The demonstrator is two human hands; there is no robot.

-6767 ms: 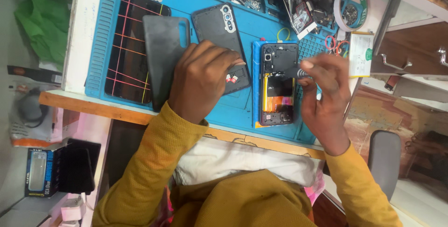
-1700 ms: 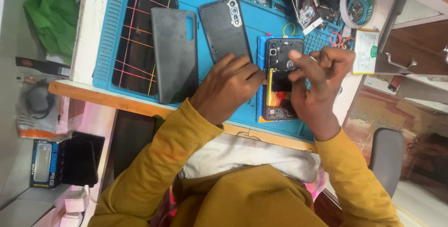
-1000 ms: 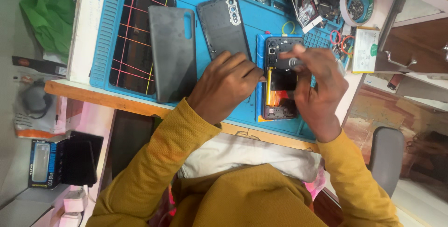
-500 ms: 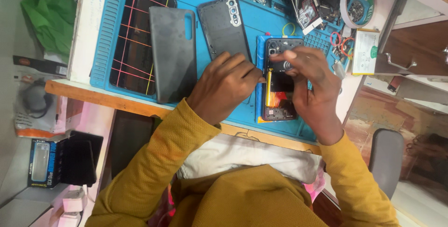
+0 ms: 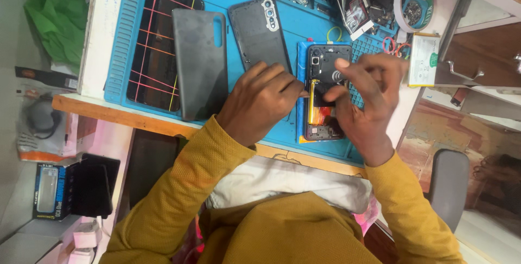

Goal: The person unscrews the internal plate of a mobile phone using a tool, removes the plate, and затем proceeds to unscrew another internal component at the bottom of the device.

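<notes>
Opened phone (image 5: 325, 93) lies on blue mat (image 5: 304, 30), long axis pointing away from me. Right hand (image 5: 369, 106) sits over it, fingertips pinched at its middle; can't tell what they grip. Left hand (image 5: 260, 101) presses its left edge, fingers bent, holding nothing.

We see bright, even light across the ribbed blue rubber work mat (image 5: 127, 36), with soft shadows under both hands. Our right hand (image 5: 364, 101) is motion-blurred at the fingertips. Glare whitens the frame's upper right; lower corners sit dimmer and softer.
</notes>
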